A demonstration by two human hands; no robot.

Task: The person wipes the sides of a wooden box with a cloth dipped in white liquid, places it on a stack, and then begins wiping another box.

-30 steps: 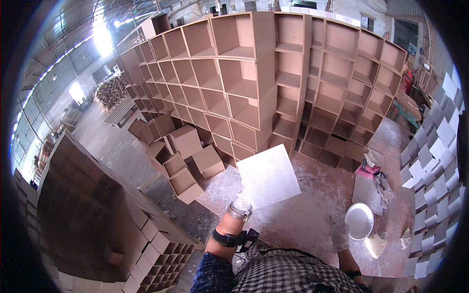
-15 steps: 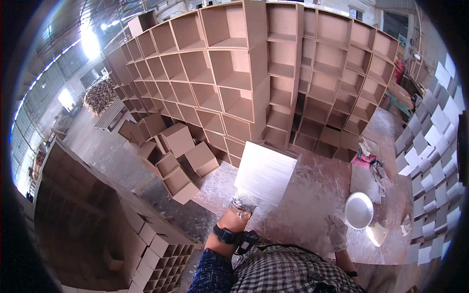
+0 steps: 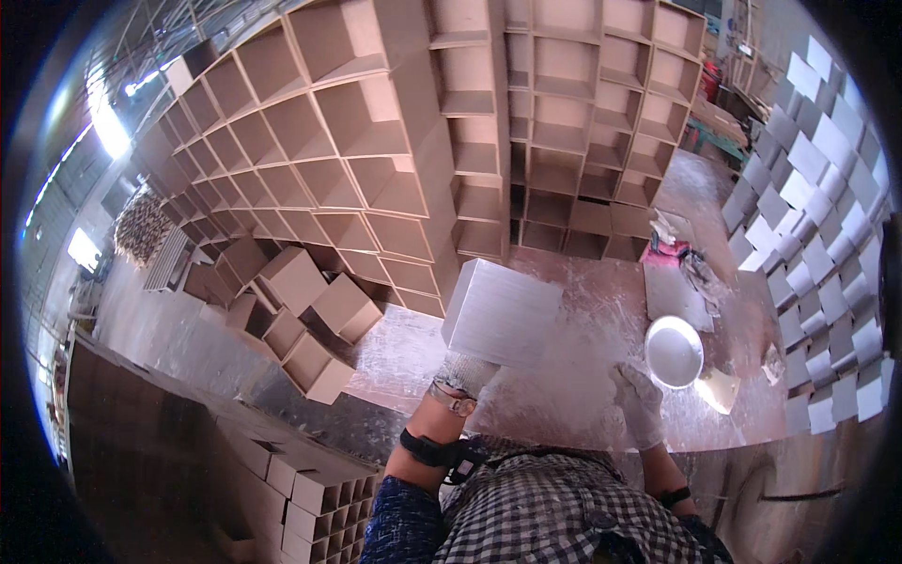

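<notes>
A box with white-coated faces (image 3: 503,315) is tilted in front of me above the dusty work surface. My left hand (image 3: 472,372), in a pale glove, is closed on the near lower part of this box; its fingers are mostly hidden by it. My right hand (image 3: 641,406), also gloved and smeared with white, hovers to the right, apart from the box. Its fingers look curled in; anything they hold does not show. Nearest to it is a round metal basin (image 3: 675,352) with whitish contents. Beside the basin lies a pale, wet-looking flat piece (image 3: 718,390).
Brown open-fronted boxes stand in tall stacks (image 3: 362,127) ahead. Loose brown boxes (image 3: 315,362) lie at left, with another stack (image 3: 315,498) nearer. White panels (image 3: 817,273) rise in rows along the right. Pink and grey rags (image 3: 691,263) lie on a board behind the basin.
The white box has turned, so that a left side face now shows. My right hand has come up and forward. The whole view has shifted, moving the surroundings left and up.
</notes>
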